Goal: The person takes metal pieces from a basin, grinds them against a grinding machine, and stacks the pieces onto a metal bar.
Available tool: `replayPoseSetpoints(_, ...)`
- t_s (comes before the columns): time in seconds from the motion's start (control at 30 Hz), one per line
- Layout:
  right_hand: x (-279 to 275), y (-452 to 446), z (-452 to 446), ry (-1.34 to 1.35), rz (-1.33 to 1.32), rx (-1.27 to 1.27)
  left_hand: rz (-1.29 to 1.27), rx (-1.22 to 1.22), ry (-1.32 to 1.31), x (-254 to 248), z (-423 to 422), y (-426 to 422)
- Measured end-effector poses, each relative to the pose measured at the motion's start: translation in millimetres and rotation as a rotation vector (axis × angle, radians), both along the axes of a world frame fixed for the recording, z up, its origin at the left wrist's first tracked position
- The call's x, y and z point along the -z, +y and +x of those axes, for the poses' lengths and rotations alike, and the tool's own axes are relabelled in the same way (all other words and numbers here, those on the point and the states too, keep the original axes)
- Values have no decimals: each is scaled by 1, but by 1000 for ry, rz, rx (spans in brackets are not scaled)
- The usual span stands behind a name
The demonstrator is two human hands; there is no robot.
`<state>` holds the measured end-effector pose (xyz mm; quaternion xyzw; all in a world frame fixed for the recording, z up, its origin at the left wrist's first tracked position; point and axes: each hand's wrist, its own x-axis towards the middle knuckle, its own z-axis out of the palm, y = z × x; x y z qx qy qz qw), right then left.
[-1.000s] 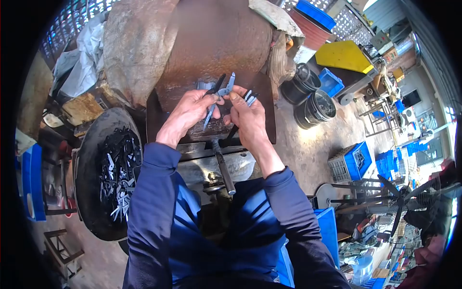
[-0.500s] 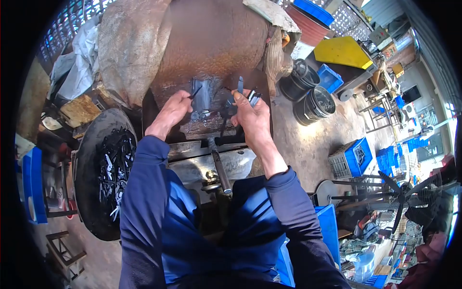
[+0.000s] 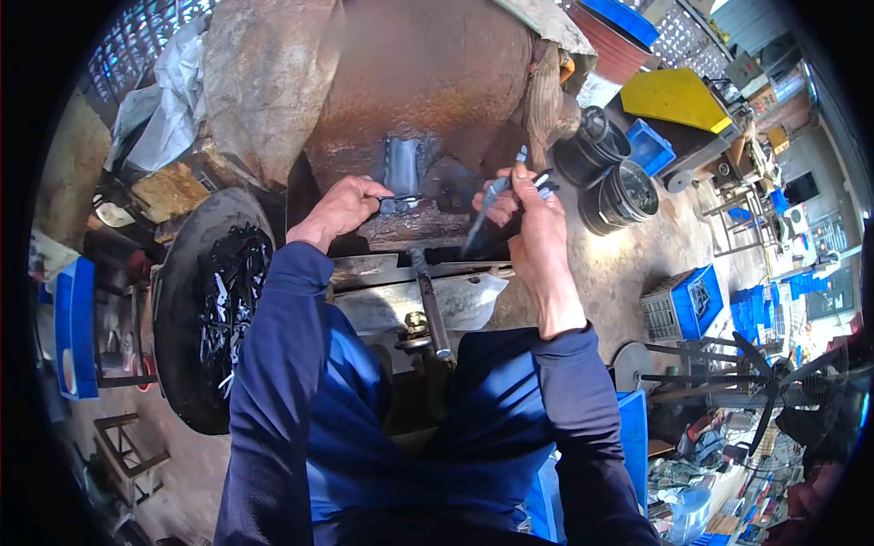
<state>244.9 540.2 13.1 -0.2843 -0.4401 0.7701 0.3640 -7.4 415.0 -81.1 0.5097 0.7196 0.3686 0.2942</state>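
My left hand (image 3: 346, 211) is closed in a pinch on a small dark metal piece (image 3: 390, 205), at the lower end of a pale grey strip (image 3: 401, 164) in front of a rusty, rounded housing (image 3: 423, 82). Whether the piece touches the strip, I cannot tell. To the right, my right hand (image 3: 539, 223) is closed around several slim metal pieces (image 3: 544, 187), some shiny, some dark. One blade-like end (image 3: 522, 155) sticks up past the fingers. A blurred grey streak (image 3: 482, 218) hangs below that hand. Between my knees a metal bar (image 3: 431, 309) points toward me.
At my left stands a wide dark pan (image 3: 187, 364) with many black and silvery metal pieces (image 3: 223, 309). Black buckets (image 3: 619, 205) stand at the right, with a blue-and-grey crate (image 3: 669, 305) and a fan (image 3: 769, 382) nearer. Sacking (image 3: 264, 82) drapes the housing.
My left hand has brought its dark piece down to the foot of the grey strip. My right hand has moved right, away from the strip, still holding its metal pieces. The view has shifted slightly.
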Motion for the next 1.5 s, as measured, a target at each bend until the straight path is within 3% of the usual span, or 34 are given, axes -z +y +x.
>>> replayPoseSetpoints(0.13,-2,0,4,-15,-84,8,-62,-9,14,-17,11,-3)
replayPoseSetpoints(0.2,-4,-2,3,-5,-126,14,-49,-63,450,-32,26,-5)
replayPoseSetpoints(0.37,0,-2,10,-7,-187,-5,-54,-115,300,-44,25,-8)
replayPoseSetpoints(0.5,3,-14,16,-49,-46,-145,-106,-282,252,-45,21,-12)
replayPoseSetpoints(0.6,1,-35,24,-410,310,-149,-63,-337,276,-36,14,-14)
replayPoseSetpoints(0.7,25,-43,37,-442,970,-320,-39,-371,278,-33,13,-16)
replayPoseSetpoints(0.8,35,-56,49,-459,1201,-572,-78,-403,251,-36,13,-18)
replayPoseSetpoints(1.03,34,-78,56,-556,1367,-721,-51,-503,65,-32,9,-13)
replayPoseSetpoints(1.13,38,-75,52,-534,1339,-677,-74,-545,47,-40,11,-11)
replayPoseSetpoints(1.23,43,-65,34,-309,1333,-460,46,-584,142,-26,7,4)
replayPoseSetpoints(1.27,46,-58,28,-341,1375,-391,233,-632,191,-31,18,3)
replayPoseSetpoints(1.3,38,-61,19,-295,1005,-422,395,-597,161,-17,11,12)
replayPoseSetpoints(1.33,19,-76,9,-390,760,-356,267,-656,219,-53,31,-2)
replayPoseSetpoints(1.5,6,-56,-42,-259,659,-152,397,-785,151,-54,42,18)
